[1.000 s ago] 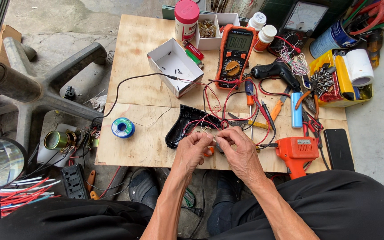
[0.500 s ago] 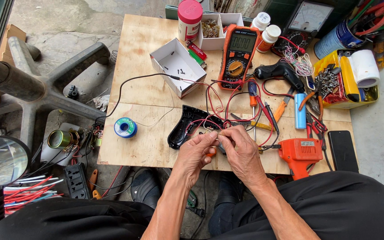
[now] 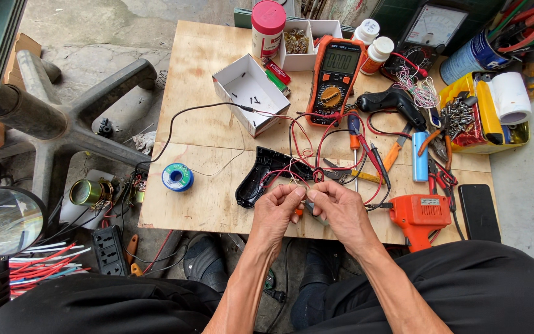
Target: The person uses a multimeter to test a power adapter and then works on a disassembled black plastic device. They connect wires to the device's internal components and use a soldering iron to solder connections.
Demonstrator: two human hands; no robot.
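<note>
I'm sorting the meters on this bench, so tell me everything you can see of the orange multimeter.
The orange multimeter lies flat, face up, on the wooden board, at its far side, right of the open white box. Its casing looks like orange rubber around a dark front, with a grey display at the top and a round orange dial below. Red and black leads run from its lower end toward the hands. Neither hand touches it.

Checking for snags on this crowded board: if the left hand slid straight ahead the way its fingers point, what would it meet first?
Probably the red wires just beyond the left hand, then the black plastic housing; depth is hard to judge.
</note>
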